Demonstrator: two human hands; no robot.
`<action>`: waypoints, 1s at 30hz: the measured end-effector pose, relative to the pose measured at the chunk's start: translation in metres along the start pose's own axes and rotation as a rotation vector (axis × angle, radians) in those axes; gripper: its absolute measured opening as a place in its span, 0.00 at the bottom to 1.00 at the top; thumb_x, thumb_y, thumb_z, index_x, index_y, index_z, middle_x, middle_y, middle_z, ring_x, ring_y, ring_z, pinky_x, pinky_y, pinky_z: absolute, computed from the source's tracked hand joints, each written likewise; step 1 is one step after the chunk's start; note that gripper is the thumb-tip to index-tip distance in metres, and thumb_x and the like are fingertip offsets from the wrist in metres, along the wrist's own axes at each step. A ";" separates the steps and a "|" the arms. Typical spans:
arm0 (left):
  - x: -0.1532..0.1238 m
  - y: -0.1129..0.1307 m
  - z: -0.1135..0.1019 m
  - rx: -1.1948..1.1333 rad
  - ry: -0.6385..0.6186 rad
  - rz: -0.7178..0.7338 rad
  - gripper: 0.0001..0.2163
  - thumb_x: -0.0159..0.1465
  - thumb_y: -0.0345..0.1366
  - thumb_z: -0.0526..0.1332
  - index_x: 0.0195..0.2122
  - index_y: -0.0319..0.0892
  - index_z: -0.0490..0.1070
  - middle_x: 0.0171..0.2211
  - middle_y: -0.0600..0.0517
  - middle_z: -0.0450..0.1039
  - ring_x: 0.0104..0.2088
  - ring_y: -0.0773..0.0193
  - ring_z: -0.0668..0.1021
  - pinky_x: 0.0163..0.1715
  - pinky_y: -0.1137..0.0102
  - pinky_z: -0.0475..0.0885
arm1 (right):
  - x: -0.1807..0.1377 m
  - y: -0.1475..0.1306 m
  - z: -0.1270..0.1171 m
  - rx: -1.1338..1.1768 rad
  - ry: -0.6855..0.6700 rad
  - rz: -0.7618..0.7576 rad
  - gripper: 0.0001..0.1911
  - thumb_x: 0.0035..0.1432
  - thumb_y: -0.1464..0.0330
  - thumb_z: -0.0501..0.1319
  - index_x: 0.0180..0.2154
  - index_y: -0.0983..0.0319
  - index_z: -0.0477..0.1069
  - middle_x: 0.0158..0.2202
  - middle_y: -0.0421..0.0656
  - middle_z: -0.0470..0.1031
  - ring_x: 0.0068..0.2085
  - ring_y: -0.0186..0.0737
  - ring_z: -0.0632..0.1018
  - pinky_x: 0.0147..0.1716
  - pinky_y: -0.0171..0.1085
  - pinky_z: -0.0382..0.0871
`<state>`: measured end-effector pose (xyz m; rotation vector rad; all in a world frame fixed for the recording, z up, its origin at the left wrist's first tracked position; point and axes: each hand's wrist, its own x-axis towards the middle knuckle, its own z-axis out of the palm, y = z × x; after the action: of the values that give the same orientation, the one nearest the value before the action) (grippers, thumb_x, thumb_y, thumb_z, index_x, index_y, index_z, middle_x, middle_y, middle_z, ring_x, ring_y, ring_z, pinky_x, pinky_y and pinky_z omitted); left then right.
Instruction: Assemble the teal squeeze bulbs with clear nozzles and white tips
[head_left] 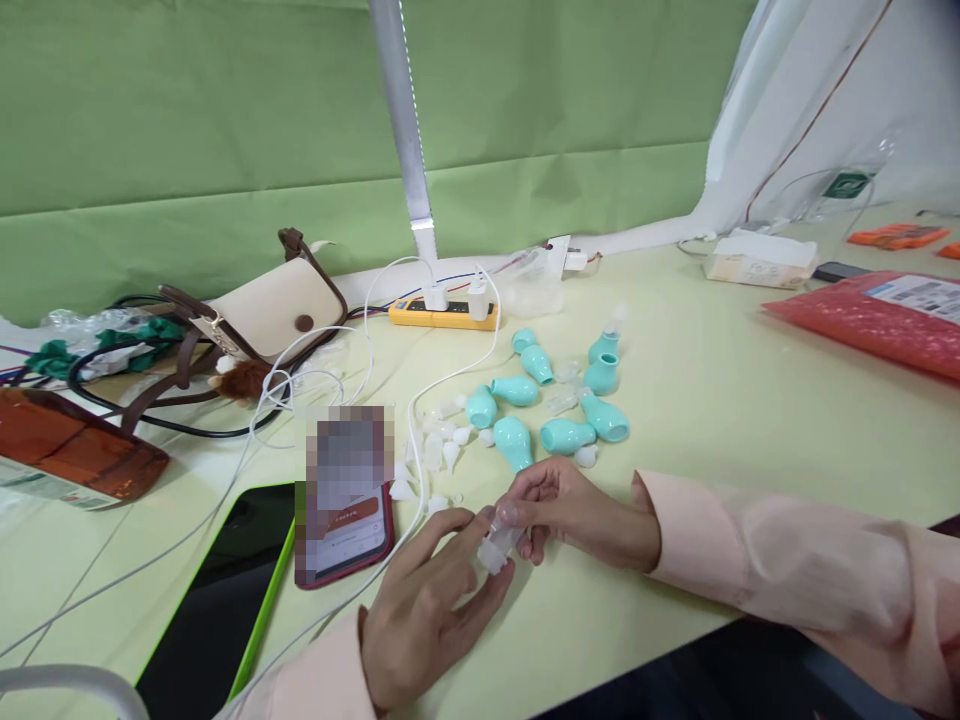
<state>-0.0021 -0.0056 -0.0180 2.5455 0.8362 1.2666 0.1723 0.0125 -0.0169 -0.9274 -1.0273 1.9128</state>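
Note:
Between my two hands is a small translucent plastic piece (495, 552), pale and roughly tube-shaped. My left hand (431, 600) grips it from below and the left, fingers closed about it. From the right, my right hand (566, 505) pinches its upper end; the fingertips hide part of it. Just beyond lie several turquoise rubber bulbs, among them a bulb (513, 442) close to my right fingers and an open-necked bulb (568, 435). Small white cone-shaped tips (451, 455) and clear plastic pieces (433, 450) are scattered to their left.
A red-cased phone (382, 530) and a green-edged tablet (217, 600) lie to the left. White cables run from a yellow power strip (405, 313) across the table. A cream bag (274, 305) and an amber bottle (82, 445) stand left; a red bubble package (847, 315) lies right.

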 end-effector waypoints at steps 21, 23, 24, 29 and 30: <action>0.008 -0.003 -0.004 0.154 -0.084 0.013 0.12 0.54 0.25 0.58 0.40 0.38 0.62 0.40 0.42 0.63 0.41 0.55 0.67 0.37 0.59 0.67 | 0.003 -0.032 -0.020 -0.937 0.302 -0.895 0.09 0.47 0.70 0.62 0.35 0.62 0.72 0.32 0.44 0.75 0.35 0.37 0.74 0.36 0.36 0.69; 0.008 -0.006 -0.001 0.253 -0.197 0.027 0.12 0.55 0.25 0.56 0.41 0.38 0.63 0.44 0.42 0.62 0.44 0.51 0.65 0.39 0.56 0.66 | 0.010 -0.036 -0.028 -0.968 0.325 -0.894 0.09 0.50 0.70 0.60 0.36 0.62 0.70 0.34 0.44 0.74 0.37 0.37 0.74 0.38 0.37 0.68; 0.008 -0.007 0.000 0.310 -0.251 0.037 0.13 0.56 0.25 0.55 0.42 0.39 0.63 0.46 0.42 0.61 0.46 0.48 0.63 0.40 0.53 0.66 | 0.013 -0.036 -0.030 -0.971 0.307 -0.865 0.09 0.51 0.69 0.59 0.37 0.62 0.69 0.35 0.44 0.73 0.37 0.37 0.73 0.38 0.38 0.69; 0.005 -0.015 0.006 0.524 -0.377 0.069 0.23 0.55 0.20 0.51 0.53 0.41 0.56 0.54 0.42 0.54 0.52 0.41 0.56 0.45 0.48 0.62 | 0.013 -0.029 -0.022 -1.009 0.113 -0.841 0.09 0.51 0.71 0.58 0.38 0.63 0.69 0.34 0.44 0.72 0.37 0.36 0.72 0.37 0.38 0.68; 0.005 -0.015 0.006 0.544 -0.389 0.069 0.25 0.55 0.20 0.51 0.54 0.42 0.55 0.54 0.42 0.52 0.53 0.41 0.55 0.45 0.48 0.62 | 0.011 -0.028 -0.019 -0.980 0.088 -0.852 0.09 0.51 0.71 0.59 0.38 0.63 0.69 0.34 0.44 0.72 0.37 0.36 0.72 0.38 0.38 0.68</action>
<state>-0.0013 0.0104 -0.0244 3.1081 1.1227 0.5614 0.1911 0.0393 -0.0028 -0.8245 -1.9541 0.6095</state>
